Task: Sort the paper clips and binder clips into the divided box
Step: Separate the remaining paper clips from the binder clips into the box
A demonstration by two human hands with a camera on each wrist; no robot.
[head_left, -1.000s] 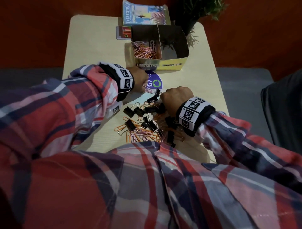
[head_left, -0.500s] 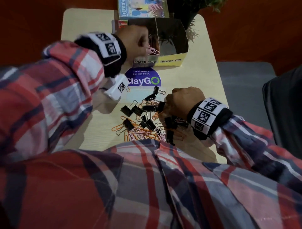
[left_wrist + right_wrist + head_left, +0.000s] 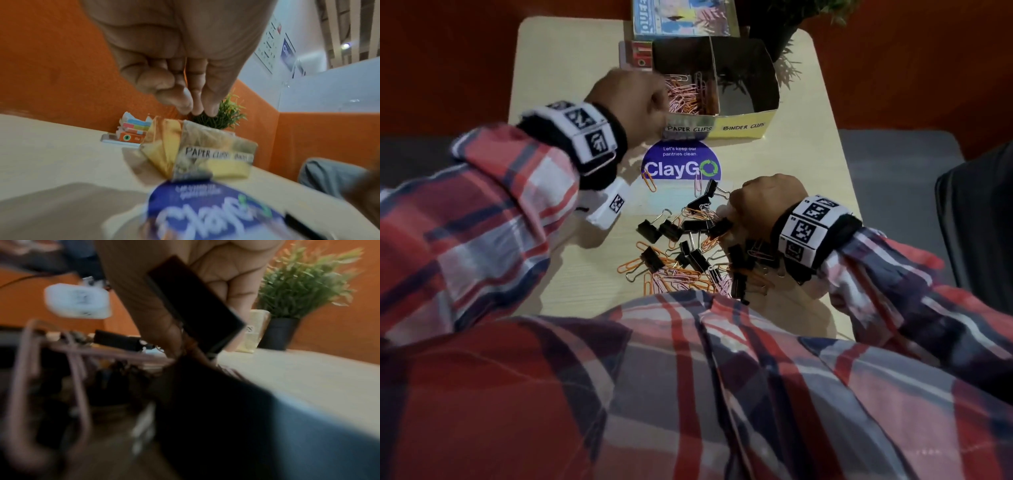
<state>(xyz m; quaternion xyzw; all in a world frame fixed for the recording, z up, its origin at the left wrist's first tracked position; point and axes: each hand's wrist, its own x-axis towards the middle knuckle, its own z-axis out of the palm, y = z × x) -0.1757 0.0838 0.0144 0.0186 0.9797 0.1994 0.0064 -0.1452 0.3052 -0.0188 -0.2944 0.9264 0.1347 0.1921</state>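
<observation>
The divided cardboard box [image 3: 743, 128] stands at the back of the table, labelled PAPER CLIPS on the left and BINDER CLIPS on the right. Pink and orange paper clips [image 3: 685, 97] lie in the left compartment; the right one looks dark and bare. My left hand [image 3: 633, 99] hovers at the box's front left corner. In the left wrist view its fingertips [image 3: 195, 107] are bunched together with no clip showing. A mixed pile of black binder clips and paper clips [image 3: 688, 253] lies near me. My right hand [image 3: 767, 198] rests fisted on the pile's right side, gripping a black binder clip [image 3: 195, 305] against its palm.
A purple ClayGo sticker [image 3: 681, 164] lies between box and pile, with a loose orange paper clip [image 3: 650, 183] at its lower edge. Books [image 3: 681, 17] and a potted plant [image 3: 774, 34] stand behind the box. A grey seat [image 3: 893, 154] lies beyond the table's right edge.
My left hand lifted a pink paper clip from the pile to the box's left compartment, and has now drawn back to the front left corner without it. The right hand stayed on the pile.
</observation>
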